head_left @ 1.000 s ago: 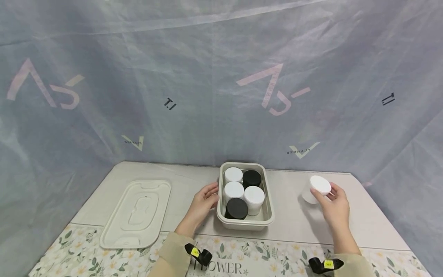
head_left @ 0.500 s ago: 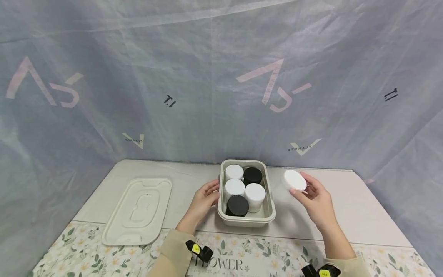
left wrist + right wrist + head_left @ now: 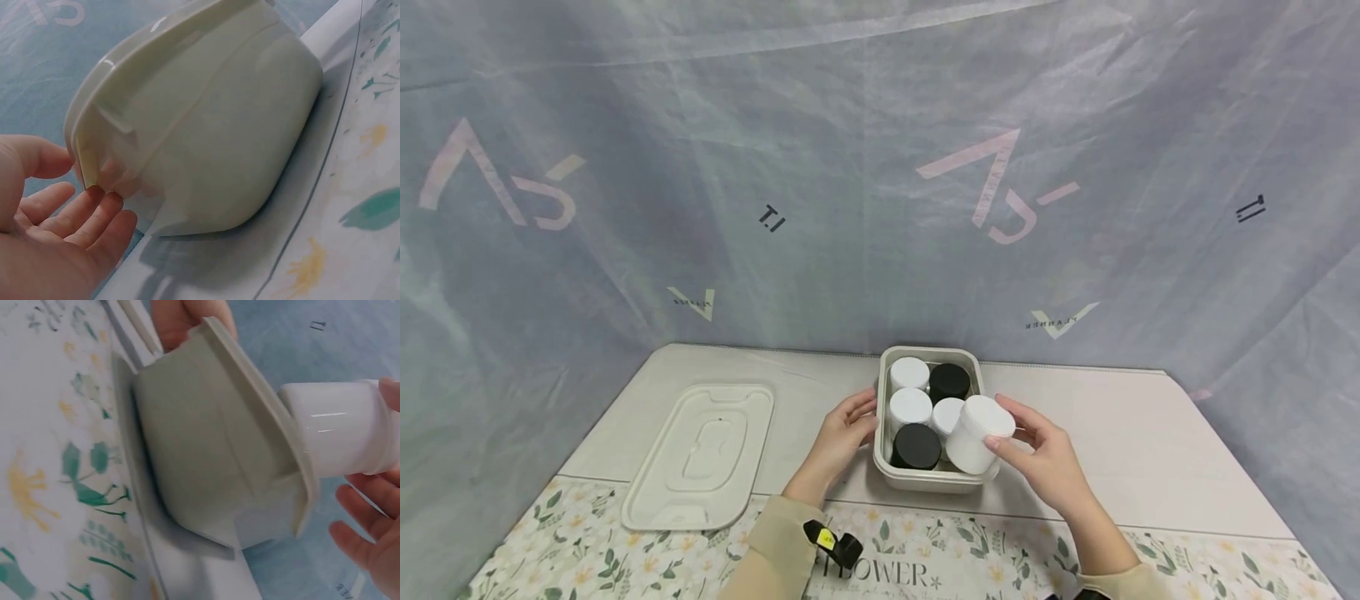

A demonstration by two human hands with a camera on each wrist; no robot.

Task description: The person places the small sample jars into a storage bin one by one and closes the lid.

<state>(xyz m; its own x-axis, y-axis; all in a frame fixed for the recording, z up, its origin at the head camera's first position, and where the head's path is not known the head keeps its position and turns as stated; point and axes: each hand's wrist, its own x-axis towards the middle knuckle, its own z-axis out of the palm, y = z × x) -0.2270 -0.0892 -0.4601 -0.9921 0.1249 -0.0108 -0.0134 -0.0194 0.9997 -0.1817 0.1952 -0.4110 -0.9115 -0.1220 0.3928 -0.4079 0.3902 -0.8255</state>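
A pale rectangular plastic container (image 3: 917,482) holds several jars with white lids (image 3: 910,406) and black lids (image 3: 916,447). My left hand (image 3: 842,437) rests at its left side, loosely bent fingertips touching the wall under the rim and the thumb by the rim, as the left wrist view shows. With thumb and fingers near its lid, my right hand (image 3: 1045,454) grips a white jar (image 3: 976,437). That jar leans over the container's front right part, partly covering another white-lidded jar. In the right wrist view the gripped jar (image 3: 340,425) has its base at the rim.
A pale container lid (image 3: 703,458) lies flat on the table to the left. The table cover (image 3: 1150,467) is plain at the back and floral along the front. A grey-blue fabric sheet (image 3: 820,167) hangs behind and at both sides.
My right hand has carried the white jar leftward from the table's right side to above the container's front right part. The left hand has stayed at the container's side.
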